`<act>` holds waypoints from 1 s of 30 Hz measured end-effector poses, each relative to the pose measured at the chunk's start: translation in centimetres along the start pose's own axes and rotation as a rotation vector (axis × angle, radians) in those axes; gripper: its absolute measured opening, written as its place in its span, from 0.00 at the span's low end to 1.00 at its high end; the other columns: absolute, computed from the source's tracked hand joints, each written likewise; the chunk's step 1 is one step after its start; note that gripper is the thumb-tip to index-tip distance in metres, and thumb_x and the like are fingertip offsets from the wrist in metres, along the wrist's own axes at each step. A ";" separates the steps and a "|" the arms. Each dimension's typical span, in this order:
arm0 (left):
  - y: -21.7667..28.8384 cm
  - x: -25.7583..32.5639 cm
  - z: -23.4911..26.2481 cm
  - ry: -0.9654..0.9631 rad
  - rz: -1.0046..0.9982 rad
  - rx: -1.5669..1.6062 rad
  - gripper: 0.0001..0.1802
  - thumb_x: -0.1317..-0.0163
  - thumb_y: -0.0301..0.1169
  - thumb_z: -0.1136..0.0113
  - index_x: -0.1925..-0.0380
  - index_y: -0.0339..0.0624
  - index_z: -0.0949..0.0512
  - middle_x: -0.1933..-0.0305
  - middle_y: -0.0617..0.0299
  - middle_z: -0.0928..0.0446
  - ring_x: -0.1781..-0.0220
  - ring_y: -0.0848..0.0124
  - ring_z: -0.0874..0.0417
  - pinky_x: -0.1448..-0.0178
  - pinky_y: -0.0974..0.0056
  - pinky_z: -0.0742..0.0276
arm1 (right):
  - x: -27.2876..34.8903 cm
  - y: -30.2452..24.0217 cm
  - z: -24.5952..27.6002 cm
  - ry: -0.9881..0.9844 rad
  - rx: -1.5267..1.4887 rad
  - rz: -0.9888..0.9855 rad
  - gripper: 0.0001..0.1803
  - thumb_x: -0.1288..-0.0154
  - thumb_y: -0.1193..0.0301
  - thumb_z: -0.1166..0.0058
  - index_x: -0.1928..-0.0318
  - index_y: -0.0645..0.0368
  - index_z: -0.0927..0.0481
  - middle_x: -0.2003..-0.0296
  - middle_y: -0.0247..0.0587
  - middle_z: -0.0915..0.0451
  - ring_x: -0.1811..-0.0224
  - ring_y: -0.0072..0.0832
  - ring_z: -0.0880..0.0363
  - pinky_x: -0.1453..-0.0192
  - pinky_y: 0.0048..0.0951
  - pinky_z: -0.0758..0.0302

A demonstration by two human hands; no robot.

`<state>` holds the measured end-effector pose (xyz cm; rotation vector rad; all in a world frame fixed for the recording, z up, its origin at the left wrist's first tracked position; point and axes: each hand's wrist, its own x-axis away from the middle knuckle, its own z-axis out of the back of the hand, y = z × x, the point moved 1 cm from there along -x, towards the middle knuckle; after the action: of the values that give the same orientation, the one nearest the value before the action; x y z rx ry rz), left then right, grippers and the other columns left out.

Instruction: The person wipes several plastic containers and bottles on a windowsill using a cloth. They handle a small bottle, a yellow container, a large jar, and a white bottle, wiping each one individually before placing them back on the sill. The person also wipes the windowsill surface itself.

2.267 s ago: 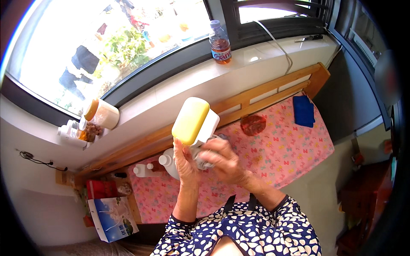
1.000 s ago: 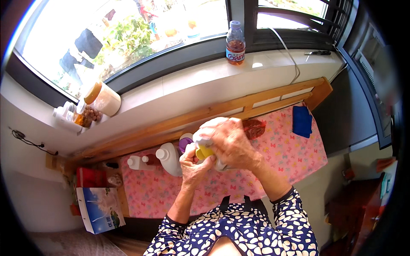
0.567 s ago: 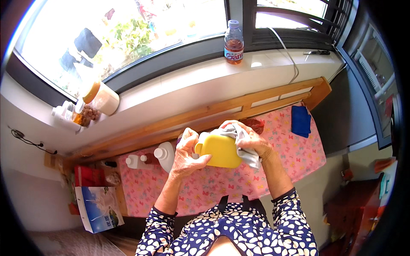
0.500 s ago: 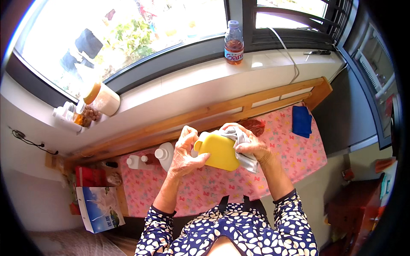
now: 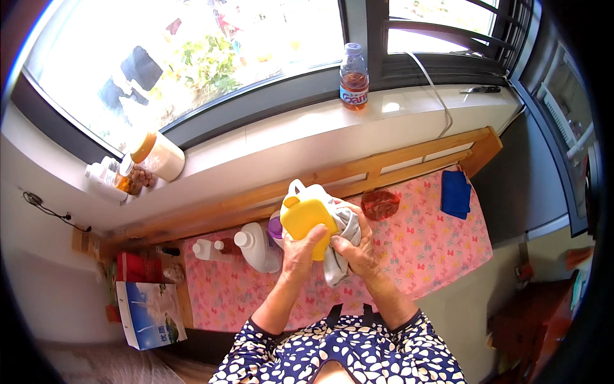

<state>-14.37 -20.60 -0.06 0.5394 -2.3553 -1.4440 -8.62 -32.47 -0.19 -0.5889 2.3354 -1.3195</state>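
My left hand (image 5: 298, 255) is closed on the lower left of a yellow-lidded box (image 5: 306, 217), its thumb lying flat on the lid. The lid has rounded corners and a small tab; a pale body and a whitish loop show behind its far edge. In my right hand (image 5: 363, 251) a crumpled grey cloth (image 5: 336, 267) is bunched and pressed against the box's right side. Just left of the box stand a white jug (image 5: 258, 248) and a purple-and-white container (image 5: 275, 227), partly hidden. A red see-through packet (image 5: 380, 205) lies beyond my right hand.
Under my hands is a bench with a pink patterned cloth (image 5: 435, 256) and a wooden rail (image 5: 403, 163). A folded blue cloth (image 5: 455, 194) lies at its right. On the windowsill stand a drink bottle (image 5: 354, 78) and several jars (image 5: 160, 155). A carton (image 5: 152, 315) sits lower left.
Both hands have drawn nearer to me with the box, which has tilted so that its loop shows. My right hand has shifted left and down with the cloth. The red packet is now uncovered.
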 end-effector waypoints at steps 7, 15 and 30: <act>0.1 0.1 2.3 -0.106 0.077 0.077 0.55 0.59 0.25 0.26 0.32 0.45 0.50 0.41 0.58 0.32 0.41 0.65 0.27 0.38 0.59 0.29 | -0.7 -3.1 1.6 0.108 -0.005 0.050 0.15 0.39 0.83 0.48 0.51 0.65 0.27 0.49 0.38 0.29 0.49 0.26 0.27 0.45 0.26 0.29; 1.5 1.5 2.0 -0.296 0.025 -0.091 0.61 0.65 0.28 0.20 0.32 0.42 0.51 0.39 0.57 0.33 0.39 0.67 0.30 0.37 0.60 0.31 | -3.8 -2.4 1.3 -0.208 0.554 0.338 0.10 0.42 0.77 0.47 0.58 0.64 0.24 0.59 0.45 0.28 0.56 0.33 0.28 0.49 0.32 0.30; 1.6 1.3 2.9 -0.220 0.012 -0.181 0.59 0.65 0.24 0.22 0.32 0.42 0.50 0.41 0.56 0.33 0.38 0.65 0.31 0.36 0.59 0.32 | 0.9 -0.5 0.4 -0.248 0.113 0.152 0.16 0.33 0.76 0.53 0.46 0.65 0.28 0.42 0.47 0.31 0.36 0.32 0.37 0.33 0.33 0.40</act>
<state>-17.10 -18.32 0.16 0.3330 -2.3495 -1.7693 -9.10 -33.45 -0.08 -0.4974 2.0492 -1.2246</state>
